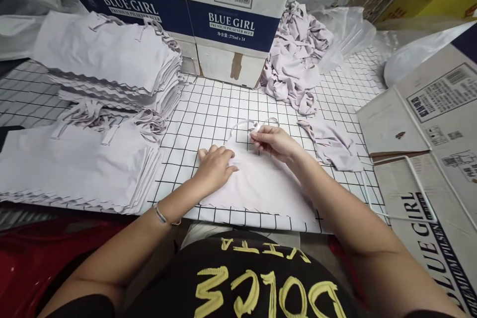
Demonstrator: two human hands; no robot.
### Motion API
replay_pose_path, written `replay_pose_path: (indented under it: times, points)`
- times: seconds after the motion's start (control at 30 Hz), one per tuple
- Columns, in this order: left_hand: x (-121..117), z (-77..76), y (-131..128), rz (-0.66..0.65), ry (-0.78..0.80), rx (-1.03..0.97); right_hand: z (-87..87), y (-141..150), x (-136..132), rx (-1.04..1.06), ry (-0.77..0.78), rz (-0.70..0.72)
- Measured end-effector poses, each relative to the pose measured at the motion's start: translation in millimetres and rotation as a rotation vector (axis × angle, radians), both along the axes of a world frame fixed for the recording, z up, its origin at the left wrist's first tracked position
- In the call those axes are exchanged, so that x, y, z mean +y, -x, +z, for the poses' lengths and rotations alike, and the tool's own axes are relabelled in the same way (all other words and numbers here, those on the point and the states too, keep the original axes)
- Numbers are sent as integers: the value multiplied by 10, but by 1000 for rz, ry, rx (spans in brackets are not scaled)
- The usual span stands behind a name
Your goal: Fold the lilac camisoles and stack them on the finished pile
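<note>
A pale lilac strappy top (261, 184) lies spread on the grid-patterned tabletop in front of me, its wavy hem toward me. My left hand (216, 166) rests on the top's left side, fingers loosely bent and thumb apart, holding nothing. At the upper edge, my right hand (276, 143) pinches a thin strap (255, 128) between thumb and fingertips. The strap's loop curves out behind those fingers on the cloth. On the right, a crumpled piece of the same fabric (333, 144) lies apart from both hands.
Neat stacks of similar tops stand on the left, one nearer (74, 164) and one farther (100, 57). A beer carton (231, 30) rises at the back. Beside it sits a rumpled fabric heap (294, 59). Another carton (417, 109) and a white wire frame (413, 174) border the right.
</note>
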State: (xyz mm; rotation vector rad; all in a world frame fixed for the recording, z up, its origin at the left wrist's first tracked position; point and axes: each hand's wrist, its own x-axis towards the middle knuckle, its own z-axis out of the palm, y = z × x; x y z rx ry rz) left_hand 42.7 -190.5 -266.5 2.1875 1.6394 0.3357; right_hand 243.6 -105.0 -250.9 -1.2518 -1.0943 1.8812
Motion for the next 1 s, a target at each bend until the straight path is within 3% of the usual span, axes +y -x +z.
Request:
replay_pose_path:
  times: [0.23,0.43,0.53,1.0]
  points:
    - [-42,-6,-3,74,105,-220,-70,-7,-316,-80,-199,117]
    - [-67,1,-20,117,103,-285,-168,111,-549,-467,-671,219]
    - [-76,0,-26,119,106,-285,-210,125,-593,-570,-812,266]
    - [-69,-28,-9,106,120,-312,-260,134,-632,-592,-873,296]
